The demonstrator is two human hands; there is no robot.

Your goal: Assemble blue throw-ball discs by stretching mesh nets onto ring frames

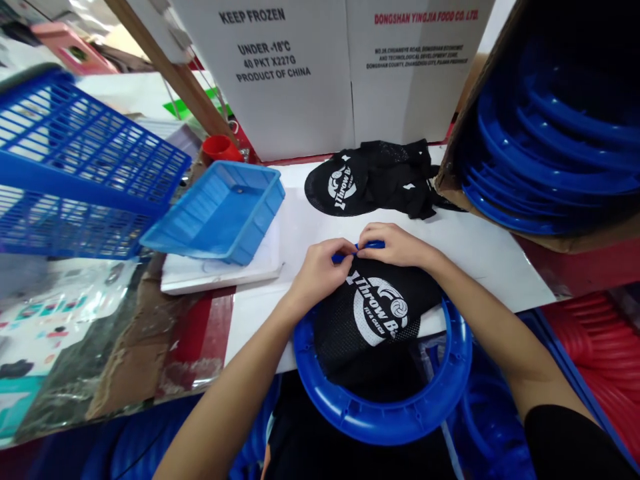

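Note:
A blue plastic ring point(383, 417) rests over the front edge of the white work surface, tilted toward me. Black mesh fabric point(340, 340) with a white printed logo lies across its opening. At the ring's far side my left hand point(325, 270) pinches the rim and the fabric's edge. My right hand point(393, 247) is right beside it, fingers closed on the same stretch of rim and cloth. The fingertips nearly touch and hide the exact place where cloth meets ring.
Black printed mesh pieces point(345, 183) lie behind the ring. A light blue tray point(215, 213) and blue basket point(80, 160) are left. A carton of blue rings point(555, 153) stands right. White cartons point(320, 87) close off the back; red rings point(595, 360) lie lower right.

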